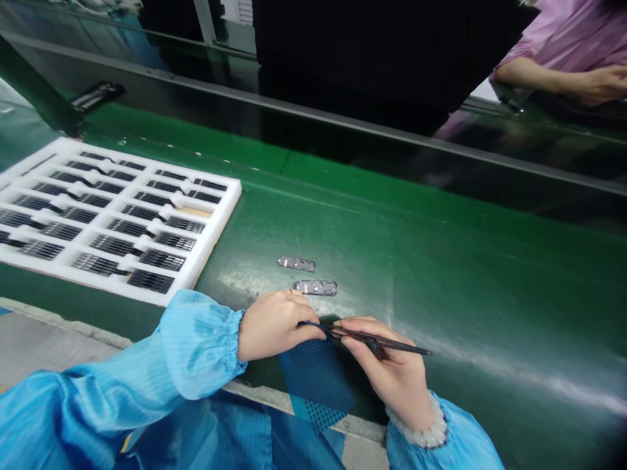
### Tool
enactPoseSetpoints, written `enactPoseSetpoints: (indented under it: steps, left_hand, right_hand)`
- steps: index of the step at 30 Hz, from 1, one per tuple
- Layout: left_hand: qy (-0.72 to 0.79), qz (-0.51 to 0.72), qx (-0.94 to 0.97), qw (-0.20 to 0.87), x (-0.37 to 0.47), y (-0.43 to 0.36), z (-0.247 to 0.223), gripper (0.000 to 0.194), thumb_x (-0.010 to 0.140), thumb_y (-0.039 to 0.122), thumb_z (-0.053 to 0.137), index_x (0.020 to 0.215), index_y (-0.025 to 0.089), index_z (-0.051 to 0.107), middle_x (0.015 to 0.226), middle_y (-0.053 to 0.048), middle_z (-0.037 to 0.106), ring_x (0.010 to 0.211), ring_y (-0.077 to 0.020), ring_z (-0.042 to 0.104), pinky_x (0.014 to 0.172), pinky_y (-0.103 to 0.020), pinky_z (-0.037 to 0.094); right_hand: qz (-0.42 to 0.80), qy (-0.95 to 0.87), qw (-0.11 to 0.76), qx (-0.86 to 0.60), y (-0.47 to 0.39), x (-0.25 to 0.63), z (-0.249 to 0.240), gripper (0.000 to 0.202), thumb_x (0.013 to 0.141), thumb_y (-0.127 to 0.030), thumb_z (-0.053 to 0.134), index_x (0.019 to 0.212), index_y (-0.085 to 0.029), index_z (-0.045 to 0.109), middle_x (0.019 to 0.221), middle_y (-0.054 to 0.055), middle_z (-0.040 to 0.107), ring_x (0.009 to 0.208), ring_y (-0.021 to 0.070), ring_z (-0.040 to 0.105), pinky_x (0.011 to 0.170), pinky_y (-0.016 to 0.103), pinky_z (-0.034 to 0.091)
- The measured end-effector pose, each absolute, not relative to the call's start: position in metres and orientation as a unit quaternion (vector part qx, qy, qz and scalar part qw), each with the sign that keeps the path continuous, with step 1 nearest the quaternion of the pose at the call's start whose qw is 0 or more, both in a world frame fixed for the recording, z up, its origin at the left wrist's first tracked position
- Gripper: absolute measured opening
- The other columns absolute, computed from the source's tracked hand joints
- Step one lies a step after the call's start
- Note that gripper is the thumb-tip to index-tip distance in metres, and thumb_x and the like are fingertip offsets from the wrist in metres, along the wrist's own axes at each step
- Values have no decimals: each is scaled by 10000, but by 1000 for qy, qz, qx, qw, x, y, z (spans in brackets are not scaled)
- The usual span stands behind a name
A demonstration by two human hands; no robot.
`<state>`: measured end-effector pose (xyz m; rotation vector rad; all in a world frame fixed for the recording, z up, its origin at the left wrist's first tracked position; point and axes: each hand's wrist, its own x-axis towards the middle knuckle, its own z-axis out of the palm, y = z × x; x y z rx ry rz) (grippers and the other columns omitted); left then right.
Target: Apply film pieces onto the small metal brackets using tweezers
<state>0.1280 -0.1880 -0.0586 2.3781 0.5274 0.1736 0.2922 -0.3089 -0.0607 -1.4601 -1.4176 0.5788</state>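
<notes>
My left hand is closed, thumb and fingers pinching the upper edge of a dark blue perforated sheet. The sheet hangs down toward me over the bench's front edge. In my right hand are black tweezers, held between thumb and fingers, their tip pointing left at the sheet's pinched edge. Whether the tips grip anything is too small to tell. Just beyond my left fingers lies a slim dark plate with small components. A similar slim plate rests slightly farther back.
A white foam tray on the left holds rows of dark slim parts in its slots. Along the back of the green bench runs a dark ledge. At upper right, another person's arm shows beyond it.
</notes>
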Motion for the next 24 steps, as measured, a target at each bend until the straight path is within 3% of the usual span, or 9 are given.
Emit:
enactPoseSetpoints:
  steps: [24]
  left_hand:
    - [178, 91, 939, 278, 126, -190, -59, 176, 873, 283, 552, 789, 214, 690, 737, 16, 672, 713, -128, 608, 662, -223, 431]
  right_hand:
    - [263, -553, 489, -622, -308, 290, -61, 100, 807, -214, 641, 895, -222, 690, 818, 42, 732, 708, 189, 697, 659, 317, 595]
